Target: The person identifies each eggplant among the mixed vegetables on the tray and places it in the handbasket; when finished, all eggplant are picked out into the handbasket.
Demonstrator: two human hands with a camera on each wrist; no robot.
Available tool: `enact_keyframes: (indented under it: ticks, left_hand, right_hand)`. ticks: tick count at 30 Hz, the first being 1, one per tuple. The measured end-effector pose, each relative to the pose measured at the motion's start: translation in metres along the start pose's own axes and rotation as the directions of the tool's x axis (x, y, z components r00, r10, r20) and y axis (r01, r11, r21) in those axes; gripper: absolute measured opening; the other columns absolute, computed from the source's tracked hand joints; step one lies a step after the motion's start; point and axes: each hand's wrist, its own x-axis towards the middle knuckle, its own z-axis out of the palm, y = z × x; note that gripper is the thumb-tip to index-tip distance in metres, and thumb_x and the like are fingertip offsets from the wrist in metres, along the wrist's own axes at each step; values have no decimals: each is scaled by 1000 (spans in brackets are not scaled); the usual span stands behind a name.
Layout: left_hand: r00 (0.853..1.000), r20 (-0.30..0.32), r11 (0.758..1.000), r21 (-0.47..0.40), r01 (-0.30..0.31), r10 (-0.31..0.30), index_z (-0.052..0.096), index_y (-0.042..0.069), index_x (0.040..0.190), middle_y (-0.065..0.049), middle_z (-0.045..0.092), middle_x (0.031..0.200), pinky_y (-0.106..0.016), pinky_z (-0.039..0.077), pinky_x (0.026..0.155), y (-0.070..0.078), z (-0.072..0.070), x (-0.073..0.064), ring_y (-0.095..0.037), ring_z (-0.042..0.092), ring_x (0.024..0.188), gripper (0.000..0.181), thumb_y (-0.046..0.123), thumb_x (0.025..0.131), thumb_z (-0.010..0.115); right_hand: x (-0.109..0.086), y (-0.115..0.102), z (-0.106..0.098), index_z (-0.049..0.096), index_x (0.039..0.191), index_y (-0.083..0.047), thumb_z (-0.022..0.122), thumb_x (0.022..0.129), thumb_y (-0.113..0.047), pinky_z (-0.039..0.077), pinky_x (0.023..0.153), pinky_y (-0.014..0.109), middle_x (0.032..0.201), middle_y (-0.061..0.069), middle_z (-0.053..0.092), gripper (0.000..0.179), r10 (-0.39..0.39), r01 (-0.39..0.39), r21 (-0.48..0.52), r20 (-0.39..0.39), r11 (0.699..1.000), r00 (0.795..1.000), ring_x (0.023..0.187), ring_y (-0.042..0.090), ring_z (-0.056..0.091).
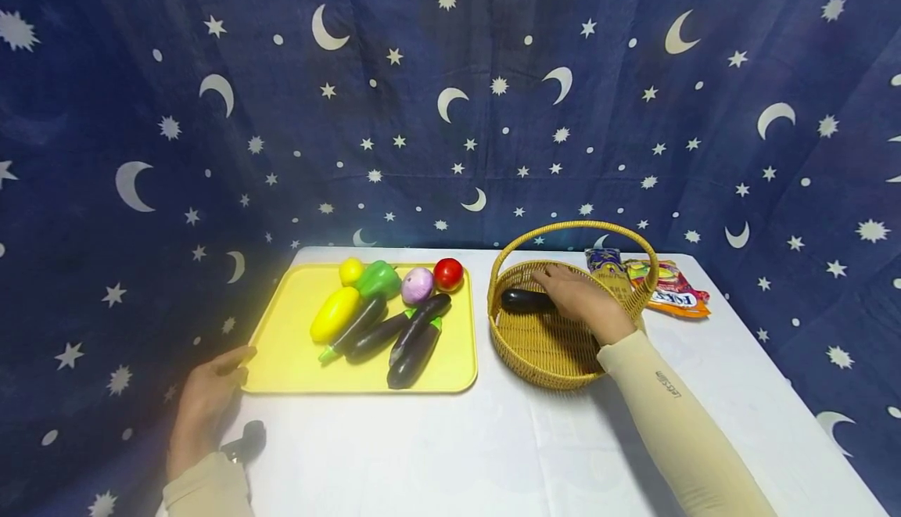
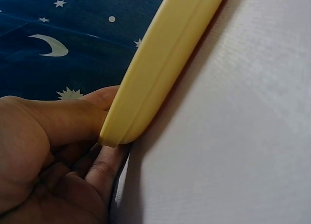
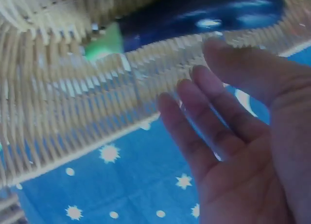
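Observation:
At the near left corner of a yellow tray (image 1: 281, 329), my left hand (image 1: 206, 398) pinches the rim, as the left wrist view also shows with the thumb (image 2: 73, 118) against the tray wall. On the tray lie several dark eggplants (image 1: 414, 354). My right hand (image 1: 583, 303) reaches into a round wicker basket (image 1: 508, 351) under its arched handle. A single eggplant (image 1: 522, 301) lies in the basket beside that hand. In the right wrist view the right hand's fingers are extended and spread, with the thumb tip close to the eggplant (image 3: 194, 21); contact cannot be told.
A yellow mango-like fruit (image 1: 335, 314), a lemon (image 1: 350, 271), a green bell pepper (image 1: 380, 278), a purple onion (image 1: 418, 285) and a tomato (image 1: 448, 274) share the tray. Behind the basket's right side lie a dark-gold packet (image 1: 607, 268) and a red-orange packet (image 1: 677, 296). A starry curtain surrounds the table.

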Motion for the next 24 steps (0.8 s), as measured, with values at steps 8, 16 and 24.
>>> enact_keyframes:
  ticks: [8,16,24]
  left_hand:
    - [1000,-8,1000,11,-16,16,40,13,165,-10,25,178,-72,19,130,2,-1,0,-46,15,166,56,18,110,46]
    - [999,-6,999,12,-31,31,40,12,165,-12,27,177,-72,20,130,0,0,-1,-46,17,165,56,18,109,48]
    - [1000,-7,1000,5,-23,23,41,12,164,-13,27,177,-73,19,130,1,0,-1,-47,17,165,57,17,108,49]
  right_hand:
    - [-22,-32,-11,64,111,-4,57,99,10,63,85,43,104,13,66,20,-145,120,-100,-310,988,940,99,29,69]
    - [-39,-74,-30,60,99,-7,61,100,5,59,77,34,93,4,58,12,-227,240,-26,-427,971,875,89,19,60]
    - [-39,-125,-37,65,108,-12,69,98,-1,62,81,27,100,0,61,16,-298,325,-1,-400,946,866,93,14,64]
